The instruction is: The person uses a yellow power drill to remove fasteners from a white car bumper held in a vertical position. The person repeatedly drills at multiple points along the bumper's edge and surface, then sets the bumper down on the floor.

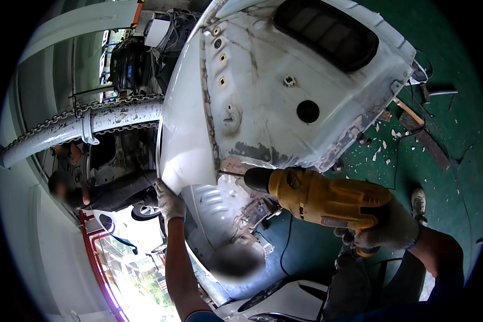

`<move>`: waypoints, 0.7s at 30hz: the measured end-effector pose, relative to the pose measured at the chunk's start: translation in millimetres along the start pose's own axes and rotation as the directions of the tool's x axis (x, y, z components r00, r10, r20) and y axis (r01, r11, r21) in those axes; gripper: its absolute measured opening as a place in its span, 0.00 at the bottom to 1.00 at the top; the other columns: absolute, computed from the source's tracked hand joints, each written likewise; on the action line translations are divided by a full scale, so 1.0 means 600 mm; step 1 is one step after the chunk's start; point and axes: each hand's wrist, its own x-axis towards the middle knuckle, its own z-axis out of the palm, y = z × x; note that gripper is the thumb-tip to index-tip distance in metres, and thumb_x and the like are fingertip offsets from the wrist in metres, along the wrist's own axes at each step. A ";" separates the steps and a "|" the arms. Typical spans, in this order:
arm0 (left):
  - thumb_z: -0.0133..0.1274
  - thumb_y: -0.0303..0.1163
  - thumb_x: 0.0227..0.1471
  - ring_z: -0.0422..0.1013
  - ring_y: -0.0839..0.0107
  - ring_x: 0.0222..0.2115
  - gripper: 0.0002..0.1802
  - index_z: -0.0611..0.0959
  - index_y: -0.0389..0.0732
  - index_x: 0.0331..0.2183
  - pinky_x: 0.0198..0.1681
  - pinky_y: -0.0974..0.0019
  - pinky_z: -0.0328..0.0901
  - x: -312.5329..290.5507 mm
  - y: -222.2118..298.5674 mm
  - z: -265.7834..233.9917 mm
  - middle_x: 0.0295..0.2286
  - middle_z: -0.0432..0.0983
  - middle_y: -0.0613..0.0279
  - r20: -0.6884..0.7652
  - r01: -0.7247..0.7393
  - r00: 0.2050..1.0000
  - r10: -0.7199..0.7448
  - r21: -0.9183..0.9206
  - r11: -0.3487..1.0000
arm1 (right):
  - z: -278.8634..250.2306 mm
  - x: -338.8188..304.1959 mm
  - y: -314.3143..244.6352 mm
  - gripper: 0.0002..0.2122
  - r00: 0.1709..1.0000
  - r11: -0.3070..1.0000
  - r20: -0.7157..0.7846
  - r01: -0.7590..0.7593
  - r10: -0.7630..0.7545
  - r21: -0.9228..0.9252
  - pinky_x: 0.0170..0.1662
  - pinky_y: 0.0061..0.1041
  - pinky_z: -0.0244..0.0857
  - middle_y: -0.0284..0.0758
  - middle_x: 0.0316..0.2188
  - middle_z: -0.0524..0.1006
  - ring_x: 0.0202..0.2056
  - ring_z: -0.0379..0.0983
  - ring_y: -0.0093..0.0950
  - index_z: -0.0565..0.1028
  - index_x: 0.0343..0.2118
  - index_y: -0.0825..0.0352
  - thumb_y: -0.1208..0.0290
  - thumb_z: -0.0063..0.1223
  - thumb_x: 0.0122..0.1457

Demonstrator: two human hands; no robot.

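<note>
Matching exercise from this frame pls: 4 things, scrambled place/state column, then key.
Things
1. drill
2. left hand
3. chain
4. shoe

Places/states
A. along the pole
B. on the green floor
C. in the right hand
D. gloved, at the edge of the white panel

Pairs: 1-C, 2-D, 3-A, 4-B
</note>
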 end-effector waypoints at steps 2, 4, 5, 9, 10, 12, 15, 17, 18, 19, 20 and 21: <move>0.54 0.23 0.51 0.64 0.41 0.58 0.47 0.49 0.35 0.67 0.60 0.51 0.63 0.003 -0.018 0.021 0.63 0.58 0.38 -0.085 -0.050 0.995 0.053 0.037 0.998 | -0.002 -0.002 0.001 0.23 0.992 0.933 -0.036 0.099 -0.119 -0.345 0.41 0.27 0.75 0.39 0.36 0.82 0.35 0.81 0.28 0.75 0.48 0.71 0.77 0.64 0.46; 0.53 0.22 0.50 0.64 0.41 0.58 0.47 0.50 0.35 0.67 0.60 0.51 0.63 0.000 -0.013 0.034 0.62 0.58 0.37 -0.118 -0.076 0.990 0.075 -0.008 0.997 | -0.006 0.000 0.000 0.22 0.971 0.857 -0.052 0.181 -0.235 -0.482 0.39 0.27 0.75 0.39 0.34 0.82 0.34 0.81 0.27 0.75 0.46 0.71 0.76 0.65 0.46; 0.52 0.21 0.50 0.64 0.41 0.58 0.47 0.50 0.34 0.67 0.60 0.51 0.63 -0.001 -0.009 0.039 0.62 0.59 0.37 -0.136 -0.090 0.987 0.085 -0.028 0.996 | -0.007 0.001 0.001 0.21 0.955 0.809 -0.052 0.218 -0.292 -0.545 0.39 0.26 0.74 0.38 0.34 0.82 0.34 0.80 0.27 0.76 0.45 0.71 0.76 0.66 0.45; 0.51 0.21 0.51 0.58 0.43 0.63 0.45 0.50 0.33 0.67 0.64 0.54 0.59 -0.005 0.027 0.006 0.65 0.53 0.39 -0.015 -0.009 1.000 0.008 -0.036 0.999 | 0.001 0.003 0.040 0.20 0.938 0.840 -0.079 0.260 -0.336 -0.477 0.39 0.27 0.74 0.37 0.33 0.81 0.34 0.80 0.27 0.76 0.44 0.71 0.75 0.67 0.45; 0.51 0.21 0.51 0.58 0.42 0.63 0.45 0.50 0.33 0.67 0.64 0.53 0.59 -0.005 0.030 0.001 0.65 0.54 0.39 -0.017 -0.016 1.000 0.015 -0.039 0.999 | 0.005 0.005 0.052 0.20 0.938 0.854 -0.097 0.256 -0.333 -0.453 0.40 0.26 0.74 0.37 0.33 0.81 0.34 0.80 0.26 0.76 0.43 0.71 0.75 0.67 0.45; 0.51 0.22 0.51 0.60 0.42 0.61 0.45 0.51 0.32 0.67 0.64 0.52 0.60 -0.004 0.019 0.003 0.64 0.55 0.38 -0.050 -0.045 0.998 0.045 -0.015 0.999 | 0.018 0.000 0.063 0.20 0.947 0.880 -0.112 0.232 -0.302 -0.415 0.41 0.26 0.74 0.36 0.33 0.81 0.35 0.80 0.26 0.76 0.44 0.71 0.75 0.67 0.46; 0.51 0.22 0.51 0.62 0.41 0.60 0.44 0.52 0.32 0.66 0.63 0.51 0.61 -0.010 -0.016 0.018 0.64 0.56 0.38 -0.087 -0.073 0.994 0.072 -0.014 0.997 | 0.050 -0.006 0.077 0.20 0.971 0.946 -0.119 0.167 -0.206 -0.277 0.43 0.25 0.74 0.36 0.35 0.82 0.36 0.80 0.24 0.76 0.45 0.71 0.76 0.66 0.47; 0.51 0.22 0.51 0.62 0.41 0.60 0.44 0.52 0.32 0.66 0.63 0.51 0.61 0.000 -0.018 0.016 0.63 0.56 0.38 -0.096 -0.094 0.991 0.094 0.007 0.996 | 0.074 -0.012 0.095 0.19 0.978 0.990 -0.159 0.129 -0.135 -0.050 0.44 0.24 0.74 0.35 0.36 0.82 0.37 0.80 0.23 0.77 0.46 0.71 0.77 0.65 0.48; 0.50 0.22 0.51 0.62 0.41 0.60 0.44 0.52 0.32 0.66 0.63 0.51 0.61 0.003 -0.021 0.015 0.63 0.56 0.38 -0.099 -0.103 0.990 0.105 0.018 0.994 | 0.085 -0.014 0.101 0.25 0.989 0.980 -0.121 0.104 -0.084 0.171 0.46 0.26 0.74 0.36 0.41 0.81 0.40 0.79 0.24 0.73 0.54 0.71 0.80 0.62 0.50; 0.50 0.22 0.51 0.62 0.41 0.59 0.43 0.52 0.32 0.66 0.62 0.51 0.61 0.003 -0.016 0.014 0.63 0.57 0.39 -0.097 -0.098 0.990 0.099 0.019 0.995 | 0.095 -0.013 0.104 0.27 0.991 0.955 -0.110 0.104 -0.076 0.279 0.47 0.27 0.74 0.36 0.43 0.81 0.42 0.79 0.24 0.70 0.56 0.70 0.81 0.62 0.50; 0.49 0.22 0.51 0.62 0.41 0.59 0.43 0.52 0.32 0.66 0.62 0.51 0.62 0.002 -0.012 0.012 0.63 0.57 0.39 -0.094 -0.093 0.991 0.094 0.021 0.995 | 0.105 -0.013 0.106 0.29 0.993 0.918 -0.097 0.102 -0.070 0.384 0.47 0.28 0.74 0.37 0.45 0.80 0.43 0.78 0.25 0.68 0.59 0.70 0.82 0.61 0.51; 0.48 0.22 0.51 0.62 0.41 0.59 0.43 0.52 0.32 0.66 0.62 0.51 0.62 0.002 -0.007 0.009 0.63 0.57 0.39 -0.091 -0.088 0.992 0.090 0.023 0.996 | 0.112 -0.015 0.110 0.32 0.994 0.869 -0.084 0.099 -0.066 0.485 0.48 0.29 0.74 0.37 0.46 0.79 0.44 0.78 0.26 0.65 0.61 0.69 0.83 0.60 0.51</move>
